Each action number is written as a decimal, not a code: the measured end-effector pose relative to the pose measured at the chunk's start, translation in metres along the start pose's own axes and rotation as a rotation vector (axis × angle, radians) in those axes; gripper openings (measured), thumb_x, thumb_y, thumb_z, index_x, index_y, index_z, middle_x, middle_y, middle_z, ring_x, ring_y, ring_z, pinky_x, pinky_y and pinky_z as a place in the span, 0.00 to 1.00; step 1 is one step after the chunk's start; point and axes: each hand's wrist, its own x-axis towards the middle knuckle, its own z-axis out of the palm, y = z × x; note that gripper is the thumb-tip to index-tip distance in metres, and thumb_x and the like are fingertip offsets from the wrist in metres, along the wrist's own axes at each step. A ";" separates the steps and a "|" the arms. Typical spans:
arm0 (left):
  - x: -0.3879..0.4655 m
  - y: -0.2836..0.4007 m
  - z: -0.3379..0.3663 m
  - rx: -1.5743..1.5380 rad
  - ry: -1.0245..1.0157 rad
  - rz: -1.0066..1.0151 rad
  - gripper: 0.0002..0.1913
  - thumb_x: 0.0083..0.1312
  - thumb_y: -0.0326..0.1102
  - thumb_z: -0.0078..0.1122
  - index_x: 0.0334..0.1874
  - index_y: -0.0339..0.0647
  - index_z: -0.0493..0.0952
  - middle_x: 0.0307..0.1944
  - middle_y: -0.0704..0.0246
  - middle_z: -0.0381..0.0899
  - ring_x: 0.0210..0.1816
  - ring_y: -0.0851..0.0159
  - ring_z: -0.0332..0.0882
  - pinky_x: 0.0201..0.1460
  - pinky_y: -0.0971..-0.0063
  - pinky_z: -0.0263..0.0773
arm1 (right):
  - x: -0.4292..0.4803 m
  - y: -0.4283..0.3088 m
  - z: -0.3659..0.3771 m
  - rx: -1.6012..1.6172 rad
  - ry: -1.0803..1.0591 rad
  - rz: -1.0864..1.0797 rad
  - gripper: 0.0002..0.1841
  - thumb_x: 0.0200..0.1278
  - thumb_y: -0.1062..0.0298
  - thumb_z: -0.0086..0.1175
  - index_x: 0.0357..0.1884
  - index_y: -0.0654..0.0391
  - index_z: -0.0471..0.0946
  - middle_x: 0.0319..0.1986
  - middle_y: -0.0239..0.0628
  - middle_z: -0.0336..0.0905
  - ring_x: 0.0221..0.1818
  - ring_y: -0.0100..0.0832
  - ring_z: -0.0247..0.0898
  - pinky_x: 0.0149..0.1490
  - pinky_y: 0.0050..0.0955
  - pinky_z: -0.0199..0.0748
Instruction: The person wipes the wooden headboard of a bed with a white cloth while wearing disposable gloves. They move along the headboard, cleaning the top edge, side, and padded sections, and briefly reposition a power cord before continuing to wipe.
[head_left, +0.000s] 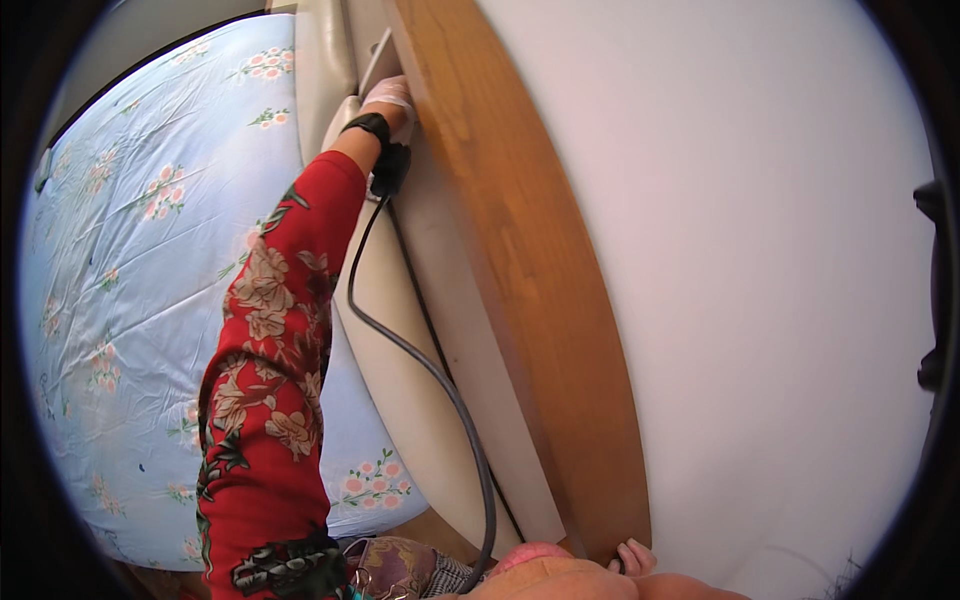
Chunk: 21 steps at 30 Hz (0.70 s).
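Observation:
My left hand (391, 91), with something thin and white over it, reaches into the gap between the cream padded headboard (405, 330) and a brown wooden ledge (517, 247). Its fingers are hidden behind the ledge. A pale panel (381, 60) stands just beyond it. Under my wrist, which wears a black band (369, 126), hangs a dark boxy device (390, 169) with a grey cable (427, 361) running down from it. At the near end of the ledge, the curled fingers of my right hand (636, 558) touch the wood. The rest of that hand is out of sight.
To the left spreads a bed with a light blue floral sheet (127, 277), somewhat creased. A smooth white surface (757, 262) fills the right side. A thin dark cord (424, 300) runs along the gap beside the headboard. Patterned fabric (397, 562) lies at the bottom.

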 end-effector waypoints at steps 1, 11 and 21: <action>0.008 -0.003 0.004 0.075 -0.073 0.004 0.14 0.72 0.41 0.56 0.55 0.46 0.83 0.52 0.65 0.87 0.54 0.56 0.83 0.57 0.67 0.77 | 0.004 -0.004 0.000 0.008 -0.019 0.031 0.15 0.60 0.71 0.59 0.49 0.61 0.80 0.52 0.47 0.78 0.50 0.45 0.75 0.56 0.41 0.76; -0.034 0.029 0.035 1.208 -0.204 0.345 0.16 0.71 0.38 0.53 0.57 0.47 0.83 0.57 0.60 0.85 0.57 0.54 0.82 0.59 0.65 0.76 | 0.037 -0.036 -0.006 0.066 0.050 0.158 0.13 0.62 0.72 0.58 0.48 0.62 0.80 0.52 0.46 0.78 0.50 0.44 0.74 0.57 0.40 0.73; -0.186 0.049 0.081 1.068 -0.348 0.562 0.15 0.68 0.35 0.55 0.54 0.46 0.84 0.54 0.60 0.86 0.56 0.54 0.83 0.58 0.65 0.77 | 0.070 -0.073 -0.018 0.131 0.080 0.305 0.15 0.63 0.77 0.57 0.52 0.62 0.81 0.52 0.46 0.78 0.53 0.48 0.74 0.60 0.44 0.71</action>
